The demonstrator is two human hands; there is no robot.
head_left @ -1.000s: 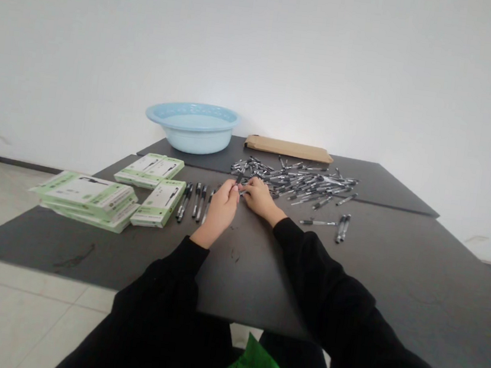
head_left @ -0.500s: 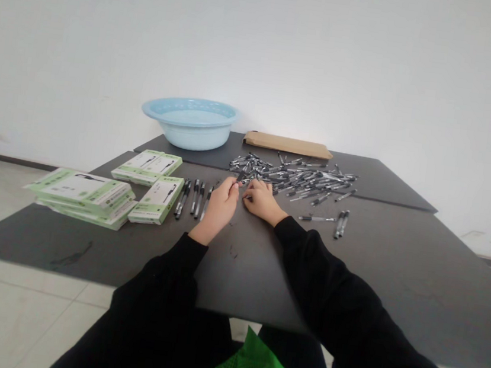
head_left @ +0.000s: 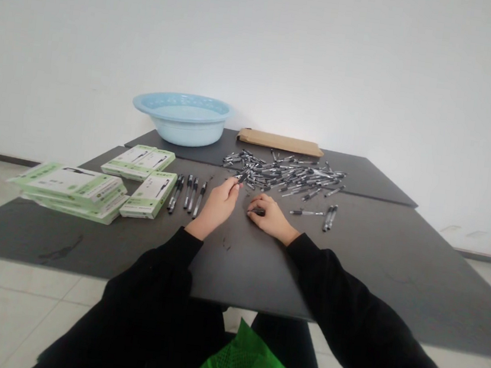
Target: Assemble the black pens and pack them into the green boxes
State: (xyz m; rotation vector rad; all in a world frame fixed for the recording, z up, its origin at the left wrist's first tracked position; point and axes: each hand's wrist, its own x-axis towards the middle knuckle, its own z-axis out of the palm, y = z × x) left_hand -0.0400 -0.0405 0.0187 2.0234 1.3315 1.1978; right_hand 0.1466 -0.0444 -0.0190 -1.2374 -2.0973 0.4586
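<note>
My left hand (head_left: 220, 203) is closed around a pen (head_left: 242, 177) whose dark end sticks out past the thumb toward the pile. To its right, my right hand (head_left: 271, 216) curls over a second pen (head_left: 259, 211), with only its black part showing between the fingers. Beyond both hands lies a loose pile of pens (head_left: 291, 175), clear-barrelled with black caps and grips. Several pens (head_left: 187, 193) lie side by side left of my left hand. Right of my right hand rest one crosswise pen (head_left: 307, 213) and a close pair of pens (head_left: 329, 217).
Green-and-white pen boxes stand on the left: a stack (head_left: 72, 186), a single box (head_left: 148, 194) and more boxes (head_left: 138, 162) behind. A light blue basin (head_left: 186, 120) and a flat brown cardboard piece (head_left: 280, 142) are at the back of the dark table (head_left: 366, 252).
My right hand has drawn back toward me and right, away from the left hand, and a pen's black part now shows in it. The view has shifted slightly right.
</note>
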